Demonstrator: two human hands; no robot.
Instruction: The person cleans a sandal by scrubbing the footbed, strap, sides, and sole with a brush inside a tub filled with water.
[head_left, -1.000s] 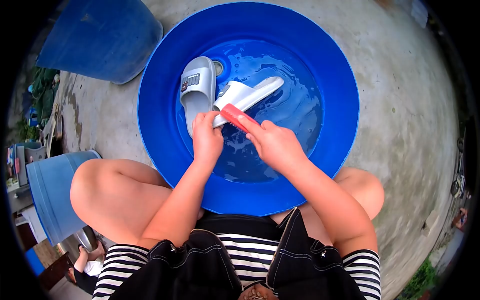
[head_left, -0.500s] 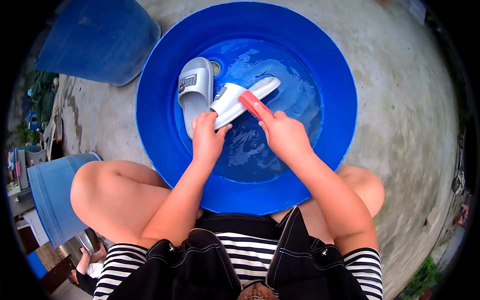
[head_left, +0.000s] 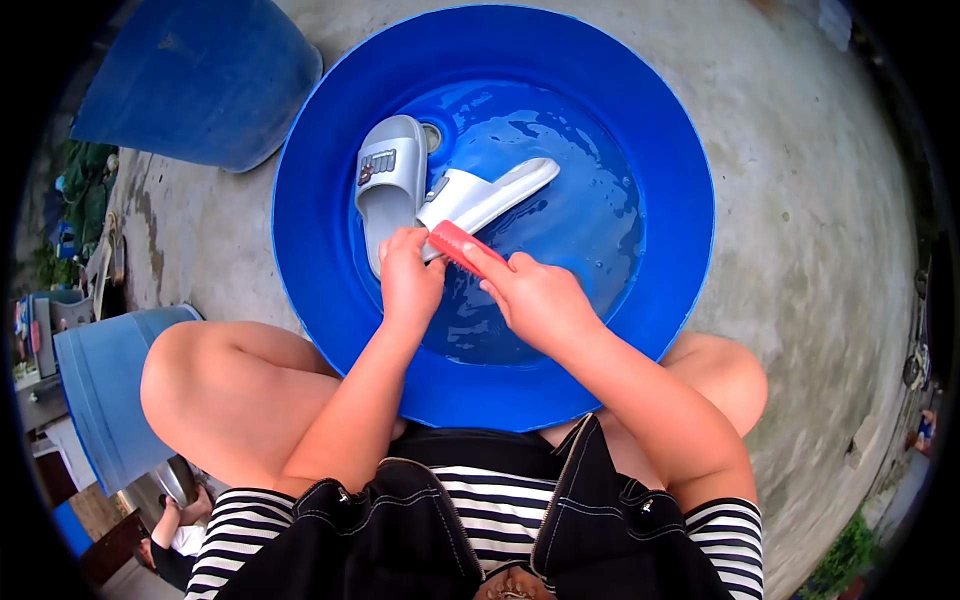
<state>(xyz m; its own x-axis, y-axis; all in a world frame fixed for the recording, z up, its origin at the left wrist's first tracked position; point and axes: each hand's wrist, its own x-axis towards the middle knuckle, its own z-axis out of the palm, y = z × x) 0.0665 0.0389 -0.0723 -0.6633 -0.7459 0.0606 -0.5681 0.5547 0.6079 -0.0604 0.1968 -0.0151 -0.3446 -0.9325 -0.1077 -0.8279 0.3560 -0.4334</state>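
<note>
Two pale grey-white slippers are in a round blue tub (head_left: 510, 395) with shallow water. My left hand (head_left: 410, 278) grips the heel end of the right slipper (head_left: 500, 196), which is tilted on its side. The other slipper (head_left: 388, 190) lies beside it, sole down, with a dark badge on its strap. In my right hand (head_left: 537, 298) is a red brush (head_left: 462, 246), its bristles against or close to the held slipper's heel end. My fingers partly hide that heel.
A large blue barrel (head_left: 200, 85) stands at the upper left, and a lighter blue bucket (head_left: 125, 385) is by my left knee. Grey concrete floor (head_left: 810, 250) surrounds the tub. Part of another person (head_left: 180, 530) shows at the lower left.
Over the last second the red brush went up along the slipper's side toward its strap, then came back down to the heel end. My left hand kept its hold, shifting only slightly.
</note>
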